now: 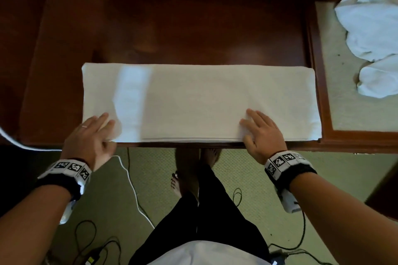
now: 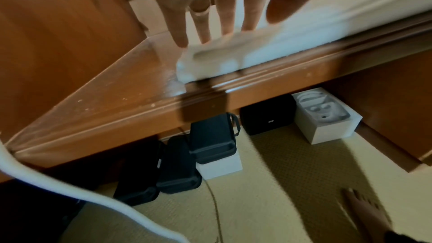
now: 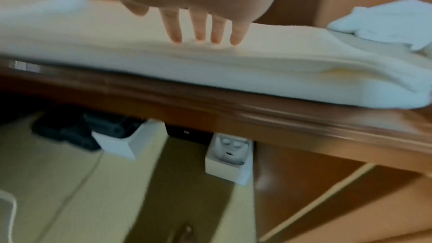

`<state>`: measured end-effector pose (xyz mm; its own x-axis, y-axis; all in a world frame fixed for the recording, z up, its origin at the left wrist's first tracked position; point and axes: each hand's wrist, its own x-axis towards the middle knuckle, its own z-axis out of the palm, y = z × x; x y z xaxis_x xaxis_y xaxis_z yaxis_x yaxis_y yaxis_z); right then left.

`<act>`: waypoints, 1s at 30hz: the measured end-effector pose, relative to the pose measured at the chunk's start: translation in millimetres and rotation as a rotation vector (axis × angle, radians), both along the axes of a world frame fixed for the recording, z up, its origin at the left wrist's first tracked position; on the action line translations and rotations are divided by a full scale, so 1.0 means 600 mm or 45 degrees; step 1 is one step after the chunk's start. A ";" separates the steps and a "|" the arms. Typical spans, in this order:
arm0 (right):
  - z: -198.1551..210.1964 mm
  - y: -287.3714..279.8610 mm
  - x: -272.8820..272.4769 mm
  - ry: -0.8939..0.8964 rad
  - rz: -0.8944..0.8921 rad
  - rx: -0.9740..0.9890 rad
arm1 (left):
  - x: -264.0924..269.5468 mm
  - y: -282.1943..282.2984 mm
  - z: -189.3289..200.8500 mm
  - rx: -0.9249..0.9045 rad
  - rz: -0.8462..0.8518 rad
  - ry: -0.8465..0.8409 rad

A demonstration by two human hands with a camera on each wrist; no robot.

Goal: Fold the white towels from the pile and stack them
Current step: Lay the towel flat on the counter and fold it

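No brand name can be read anywhere: the black-and-white square markers on both wristbands (image 1: pixel 286 162) are coded patterns only, and the small pale logo on the black case (image 2: pixel 268 115) under the desk is too blurred to make out.

Beside that case stands an open white box (image 2: pixel 327 119) holding a pale moulded insert with round hollows. Further left, 1 dark zip case (image 2: pixel 211 136) sits on top of another white box (image 2: pixel 219 168), with 2 more dark cases (image 2: pixel 158 171) leaning beside it on the carpet.

The folded white towel (image 1: pixel 200 101) lies as a long layered band along the near edge of the wooden desk (image 1: pixel 193 28). The left hand (image 1: pixel 91 135) lies flat with straight fingers on its near left corner, gripping nothing. The right hand (image 1: pixel 261 133) rests flat, fingers spread, on the towel's right half, also gripping nothing. The pile of unfolded towels (image 1: pixel 370 32) sits crumpled on the side table (image 1: pixel 336 97) to the right.
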<state>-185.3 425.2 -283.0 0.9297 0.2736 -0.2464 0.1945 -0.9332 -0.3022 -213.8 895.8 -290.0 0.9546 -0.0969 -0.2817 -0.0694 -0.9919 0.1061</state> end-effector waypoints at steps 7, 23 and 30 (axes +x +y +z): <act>-0.021 0.124 0.045 0.087 0.033 -0.160 | 0.089 -0.169 -0.002 -0.137 -0.153 -0.092; -0.032 0.187 0.105 -0.088 0.091 -0.136 | 0.121 -0.209 -0.045 0.003 0.008 0.082; -0.066 0.013 0.108 -0.003 -0.114 -0.259 | 0.132 -0.238 -0.074 0.056 0.004 0.035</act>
<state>-120.6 433.1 -322.8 0.9488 0.1348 -0.2858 0.1085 -0.9884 -0.1058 -134.8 753.2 -334.3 0.9468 -0.0812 -0.3115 -0.0642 -0.9959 0.0645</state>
